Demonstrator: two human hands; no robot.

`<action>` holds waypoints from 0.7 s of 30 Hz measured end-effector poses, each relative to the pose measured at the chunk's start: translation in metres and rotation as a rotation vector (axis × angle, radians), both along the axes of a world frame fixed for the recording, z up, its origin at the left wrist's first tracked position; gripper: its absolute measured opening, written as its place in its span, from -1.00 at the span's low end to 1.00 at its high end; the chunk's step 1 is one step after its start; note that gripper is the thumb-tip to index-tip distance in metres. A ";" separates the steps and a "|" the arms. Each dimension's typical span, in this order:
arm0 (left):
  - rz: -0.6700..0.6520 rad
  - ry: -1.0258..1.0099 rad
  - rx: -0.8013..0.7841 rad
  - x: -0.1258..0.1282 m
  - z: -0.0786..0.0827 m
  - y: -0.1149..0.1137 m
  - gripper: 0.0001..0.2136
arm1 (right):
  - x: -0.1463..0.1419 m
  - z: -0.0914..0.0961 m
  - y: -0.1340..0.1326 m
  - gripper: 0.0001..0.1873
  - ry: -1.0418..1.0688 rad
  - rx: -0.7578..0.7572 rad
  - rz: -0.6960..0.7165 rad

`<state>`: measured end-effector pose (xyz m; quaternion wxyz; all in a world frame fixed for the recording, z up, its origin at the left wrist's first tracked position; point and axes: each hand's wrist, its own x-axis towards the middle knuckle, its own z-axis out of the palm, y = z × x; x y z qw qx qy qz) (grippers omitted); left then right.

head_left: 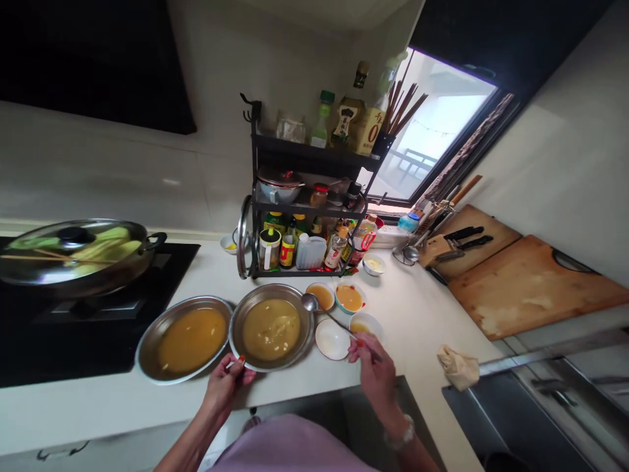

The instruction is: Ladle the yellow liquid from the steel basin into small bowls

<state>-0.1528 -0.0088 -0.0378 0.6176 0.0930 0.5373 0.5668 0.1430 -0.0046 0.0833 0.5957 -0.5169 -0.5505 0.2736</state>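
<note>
My left hand (223, 387) pinches the near rim of a round metal bowl (236, 331), which holds a yellowish-green soup with pale bits. In my right hand (377, 373) is the handle of a metal ladle (309, 302); its head hangs over the bowl's right rim. Below the ladle's handle stands a small white bowl (332, 337). A second small bowl (369, 321), partly hidden by my right hand, has a little yellowish liquid in it. Behind them are two small bowls of orange soup (321, 297) (350, 299). Left of the metal bowl sits another metal bowl (152, 364) with orange-brown soup.
A lidded pan (118, 269) with chopsticks across it stands on the black stove (170, 269). Behind the bowls rises a black rack (314, 154) of bottles and jars. To the right are a knife block (439, 248), a cutting board (540, 282), a cloth (458, 368) and a sink (496, 413).
</note>
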 end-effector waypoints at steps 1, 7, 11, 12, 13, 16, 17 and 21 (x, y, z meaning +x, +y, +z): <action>-0.015 -0.006 -0.014 -0.001 0.001 0.001 -0.74 | 0.004 0.005 -0.003 -0.78 -0.001 -0.013 -0.057; -0.061 -0.018 -0.074 -0.005 0.006 0.003 -0.78 | 0.036 0.022 -0.028 -0.66 0.087 -0.107 -0.496; -0.030 -0.014 -0.129 -0.001 0.012 0.001 -0.82 | 0.065 0.014 -0.041 -0.54 0.040 -0.170 -0.560; -0.016 -0.017 -0.139 0.000 0.013 0.000 -0.85 | 0.072 0.010 -0.043 -0.53 0.021 -0.186 -0.534; 0.002 -0.022 -0.147 0.002 0.013 -0.002 -0.87 | 0.080 0.004 -0.045 -0.53 0.002 -0.196 -0.494; 0.052 -0.039 -0.168 0.013 0.012 -0.012 -0.89 | 0.099 -0.012 -0.050 -0.59 -0.062 -0.183 -0.366; 0.063 -0.044 -0.182 0.019 0.012 -0.017 -0.88 | 0.104 -0.017 -0.051 -0.62 -0.083 -0.177 -0.333; -0.023 -0.079 -0.249 0.058 0.016 -0.036 -0.91 | 0.120 -0.032 -0.051 -0.63 -0.027 -0.218 -0.301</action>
